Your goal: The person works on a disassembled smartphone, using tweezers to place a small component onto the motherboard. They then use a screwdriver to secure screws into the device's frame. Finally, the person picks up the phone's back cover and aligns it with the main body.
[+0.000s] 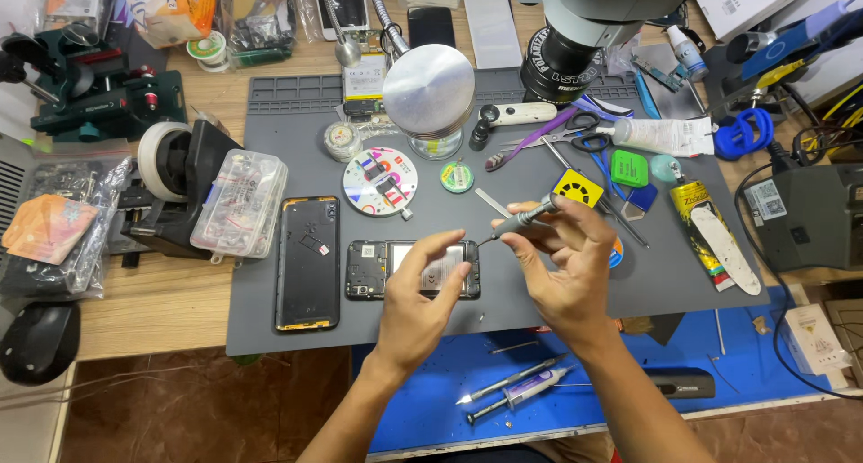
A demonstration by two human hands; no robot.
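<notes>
both hands (503, 279) hold screwdriver (521, 221) above phone (367, 270).

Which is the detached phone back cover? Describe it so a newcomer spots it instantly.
Start at the grey work mat covering the desk. Near its left edge, beside the opened phone, lies the back cover. Unlike the phone, it lies lengthwise away from the person, an empty black shell with orange-trimmed edges.
</notes>
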